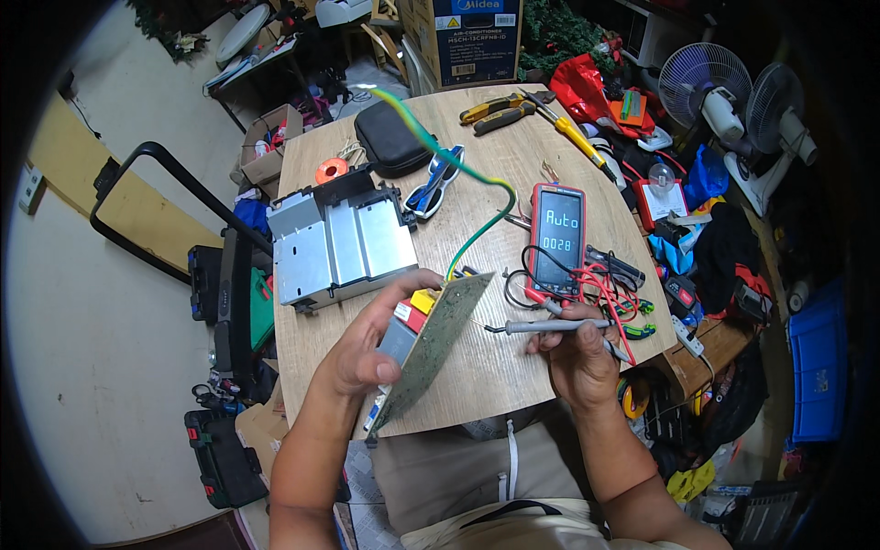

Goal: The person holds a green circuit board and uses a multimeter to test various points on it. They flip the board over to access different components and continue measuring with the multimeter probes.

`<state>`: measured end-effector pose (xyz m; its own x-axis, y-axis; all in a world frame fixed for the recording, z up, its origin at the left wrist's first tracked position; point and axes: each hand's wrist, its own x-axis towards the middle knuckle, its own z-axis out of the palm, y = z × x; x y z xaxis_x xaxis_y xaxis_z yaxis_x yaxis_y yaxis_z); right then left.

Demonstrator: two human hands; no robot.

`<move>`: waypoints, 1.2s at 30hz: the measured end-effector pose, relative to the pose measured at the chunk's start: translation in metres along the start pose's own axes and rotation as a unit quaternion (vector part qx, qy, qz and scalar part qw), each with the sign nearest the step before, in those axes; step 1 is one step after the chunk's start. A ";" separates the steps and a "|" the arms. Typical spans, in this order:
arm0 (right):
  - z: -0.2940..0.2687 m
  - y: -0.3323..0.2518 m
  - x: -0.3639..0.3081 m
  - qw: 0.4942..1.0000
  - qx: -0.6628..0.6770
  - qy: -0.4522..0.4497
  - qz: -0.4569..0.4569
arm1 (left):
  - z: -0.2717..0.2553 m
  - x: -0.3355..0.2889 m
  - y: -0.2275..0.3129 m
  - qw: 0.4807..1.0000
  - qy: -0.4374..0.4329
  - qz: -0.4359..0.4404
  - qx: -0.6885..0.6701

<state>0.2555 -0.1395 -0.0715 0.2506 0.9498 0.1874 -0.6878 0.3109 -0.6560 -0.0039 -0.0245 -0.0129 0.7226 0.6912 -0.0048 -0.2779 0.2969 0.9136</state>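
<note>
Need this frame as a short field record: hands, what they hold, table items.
left hand: left hand grips a green printed circuit board, tilted up on edge
right hand: right hand holds a slim grey test probe, tip pointing at the board, gap between them
meter: red-cased digital multimeter lying flat, screen lit
wire: green-yellow wire runs up from the board
surface: round wooden table
other: grey metal chassis, black zip pouch, yellow-handled pliers
</note>
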 end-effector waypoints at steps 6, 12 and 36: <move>-0.002 -0.001 0.002 0.999 0.036 -0.028 -0.001 | 0.000 -0.005 0.000 1.000 0.022 0.003 0.004; -0.003 -0.005 -0.001 0.997 0.035 -0.054 0.029 | 0.000 -0.005 -0.003 0.995 0.040 -0.043 -0.083; -0.003 -0.007 0.001 0.993 0.103 0.018 0.048 | 0.020 0.002 0.002 0.800 0.011 0.350 0.487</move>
<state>0.2624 -0.1405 -0.0688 0.1988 0.9747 0.1020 -0.8336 0.2229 -0.5054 0.0099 -0.0355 -0.0031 0.5914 0.4782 0.6493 0.0240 -0.8152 0.5786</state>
